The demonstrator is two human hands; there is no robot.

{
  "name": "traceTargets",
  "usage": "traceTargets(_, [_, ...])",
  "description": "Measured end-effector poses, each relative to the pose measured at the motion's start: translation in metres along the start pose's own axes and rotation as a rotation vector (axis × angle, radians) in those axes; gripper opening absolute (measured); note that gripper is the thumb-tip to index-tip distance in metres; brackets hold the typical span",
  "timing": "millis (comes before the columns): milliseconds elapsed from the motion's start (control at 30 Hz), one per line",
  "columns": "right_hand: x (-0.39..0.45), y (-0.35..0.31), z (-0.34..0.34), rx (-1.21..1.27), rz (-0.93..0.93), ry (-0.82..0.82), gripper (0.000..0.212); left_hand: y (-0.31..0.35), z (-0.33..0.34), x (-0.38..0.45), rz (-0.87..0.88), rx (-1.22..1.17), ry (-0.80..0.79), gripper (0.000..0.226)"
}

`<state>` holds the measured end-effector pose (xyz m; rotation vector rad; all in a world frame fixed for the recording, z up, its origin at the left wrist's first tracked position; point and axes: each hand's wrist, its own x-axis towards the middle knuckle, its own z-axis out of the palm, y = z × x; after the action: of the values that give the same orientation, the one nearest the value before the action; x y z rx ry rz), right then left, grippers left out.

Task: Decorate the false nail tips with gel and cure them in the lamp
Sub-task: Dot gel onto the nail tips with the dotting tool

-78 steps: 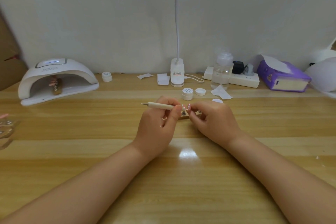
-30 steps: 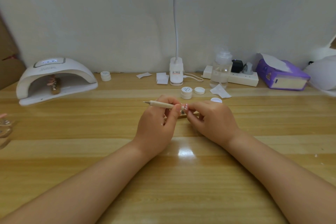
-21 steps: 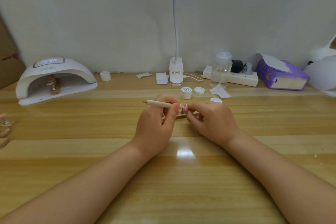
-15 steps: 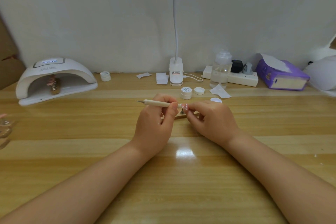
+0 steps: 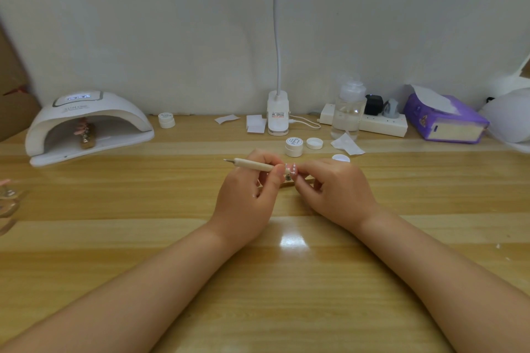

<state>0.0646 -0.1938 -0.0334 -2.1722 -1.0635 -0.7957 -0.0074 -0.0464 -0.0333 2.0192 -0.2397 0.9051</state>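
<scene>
Between fingers (image 5: pixel 275 178), nail tip (image 5: pixel 293 171) — half hidden

A wooden table (image 5: pixel 143 238) with a glossy, striped light-and-dark grain spans the full width of the view. A bright patch of reflected light lies on its surface near the centre. A plain white wall (image 5: pixel 172 37) rises directly behind the table's far edge. A clip-on desk lamp (image 5: pixel 277 112) stands at that edge; its thin white neck runs upward to a lit head at the top border. A brown panel (image 5: pixel 11 94) borders the wall at far left.
</scene>
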Motion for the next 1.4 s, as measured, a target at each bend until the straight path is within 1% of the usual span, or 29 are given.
traceTargets(133, [0.0,0.0,0.001,-0.004,-0.002,0.01,0.006,-0.001,-0.001,0.0,0.001,-0.035,0.039,0.009])
traceTargets(367, [0.001,0.003,0.002,0.02,0.054,0.042,0.006,-0.002,-0.002,0.003,0.024,-0.062,0.12,0.018])
traceTargets(633, [0.003,0.007,0.006,-0.039,0.218,-0.085,0.014,-0.002,-0.001,0.002,0.0,-0.067,0.112,0.016])
traceTargets(767, [0.005,0.009,0.006,-0.148,0.284,-0.206,0.025,-0.003,-0.001,0.002,-0.015,-0.066,0.1,0.015])
traceTargets(933, [0.006,0.011,0.007,-0.235,0.299,-0.272,0.032,-0.003,-0.002,0.002,-0.013,-0.064,0.079,0.014])
traceTargets(1067, [0.006,0.013,0.008,-0.309,0.269,-0.305,0.034,-0.004,-0.002,0.003,-0.01,-0.065,0.073,0.015])
traceTargets(1200, [0.007,0.013,0.008,-0.341,0.262,-0.283,0.033,-0.003,-0.002,0.002,-0.006,-0.073,0.076,0.01])
traceTargets(1300, [0.005,0.01,0.006,-0.311,0.244,-0.187,0.031,-0.003,-0.002,0.002,-0.003,-0.068,0.081,0.01])
traceTargets(1400, [0.004,0.01,0.004,-0.275,0.264,-0.084,0.035,-0.004,-0.002,0.003,-0.015,-0.067,0.093,0.013])
